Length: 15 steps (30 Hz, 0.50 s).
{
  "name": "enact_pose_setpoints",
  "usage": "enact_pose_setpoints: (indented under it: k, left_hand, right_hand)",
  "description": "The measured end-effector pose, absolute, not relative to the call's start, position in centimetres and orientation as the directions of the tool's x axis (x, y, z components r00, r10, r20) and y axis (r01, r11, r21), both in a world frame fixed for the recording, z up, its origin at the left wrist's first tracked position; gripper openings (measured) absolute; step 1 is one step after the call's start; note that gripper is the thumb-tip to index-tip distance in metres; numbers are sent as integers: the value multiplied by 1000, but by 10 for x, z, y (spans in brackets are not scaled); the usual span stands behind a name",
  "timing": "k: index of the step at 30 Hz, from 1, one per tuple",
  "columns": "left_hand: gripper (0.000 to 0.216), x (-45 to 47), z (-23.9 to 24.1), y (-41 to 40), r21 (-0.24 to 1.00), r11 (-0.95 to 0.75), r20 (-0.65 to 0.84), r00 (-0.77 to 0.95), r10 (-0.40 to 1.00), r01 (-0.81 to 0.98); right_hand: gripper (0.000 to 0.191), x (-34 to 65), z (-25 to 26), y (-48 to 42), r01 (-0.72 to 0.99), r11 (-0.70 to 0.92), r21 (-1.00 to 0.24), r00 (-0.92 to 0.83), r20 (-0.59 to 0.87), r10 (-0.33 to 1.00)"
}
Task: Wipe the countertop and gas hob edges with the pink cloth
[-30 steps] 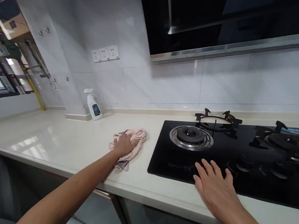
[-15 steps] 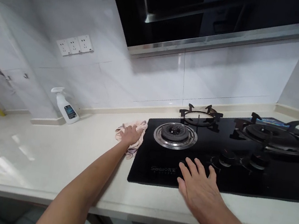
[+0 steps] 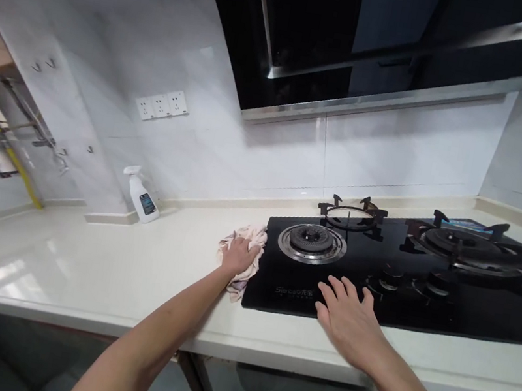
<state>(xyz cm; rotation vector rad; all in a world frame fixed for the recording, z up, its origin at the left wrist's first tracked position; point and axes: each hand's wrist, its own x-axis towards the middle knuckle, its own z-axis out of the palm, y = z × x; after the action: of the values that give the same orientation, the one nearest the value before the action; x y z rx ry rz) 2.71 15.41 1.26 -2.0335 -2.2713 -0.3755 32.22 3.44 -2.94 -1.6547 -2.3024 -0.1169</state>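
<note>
My left hand (image 3: 237,256) presses down on a crumpled pink cloth (image 3: 252,239) lying on the cream countertop (image 3: 96,262), right at the left edge of the black glass gas hob (image 3: 471,308). Its fingers curl over the cloth. My right hand (image 3: 346,311) lies flat, fingers spread, on the hob's front edge, just left of the control knobs (image 3: 391,277). It holds nothing. The left burner (image 3: 312,241) has no pan support on it; a loose support (image 3: 352,211) sits behind it.
A white spray bottle (image 3: 141,194) stands by the tiled wall at the left. A black range hood (image 3: 390,37) hangs over the hob. The right burner (image 3: 464,244) carries its grate. Wall sockets (image 3: 162,105) are above the counter. The counter's front edge runs under my forearms.
My left hand has slid the cloth to the right along the counter, up to the hob's left edge. My right hand has stayed flat on the hob's front. My head has shifted.
</note>
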Motion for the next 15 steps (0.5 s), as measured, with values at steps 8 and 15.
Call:
enact_pose_setpoints:
  k: [8, 15]
  left_hand:
    - [41, 26, 5, 69, 138, 49, 282, -87, 956, 989]
    - [28, 28, 7, 6, 89, 5, 369, -38, 929, 996]
  right_hand:
    - [57, 323, -38, 38, 941, 329, -81, -286, 334, 898]
    - [56, 323, -38, 37, 936, 340, -91, -294, 331, 897]
